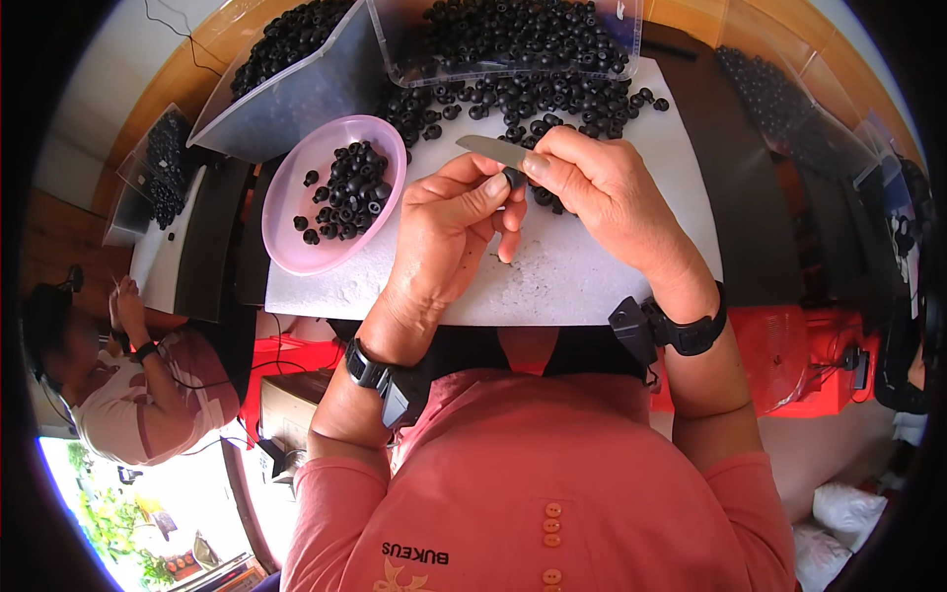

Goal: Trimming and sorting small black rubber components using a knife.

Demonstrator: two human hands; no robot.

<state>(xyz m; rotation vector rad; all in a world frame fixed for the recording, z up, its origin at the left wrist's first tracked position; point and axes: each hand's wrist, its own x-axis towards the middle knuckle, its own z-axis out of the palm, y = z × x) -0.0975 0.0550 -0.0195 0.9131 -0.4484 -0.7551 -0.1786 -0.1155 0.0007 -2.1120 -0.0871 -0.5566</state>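
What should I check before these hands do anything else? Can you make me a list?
1. Left hand has the small black piece: ok, pinched in its fingers.
2. Right hand has the knife: ok, gripped, blade pointing left.
3. Left thumb well away from the blade: not ok, it's very close.
4. Blade touching the piece: cannot tell, fingers get in the way.
5. Pink bowl has room: ok, bare pink shows around its black pieces.
6. Bowl fully on the white board: cannot tell, it hides the board's edge.

Bowl (282, 202) left of knife (493, 149), bins (311, 107) behind
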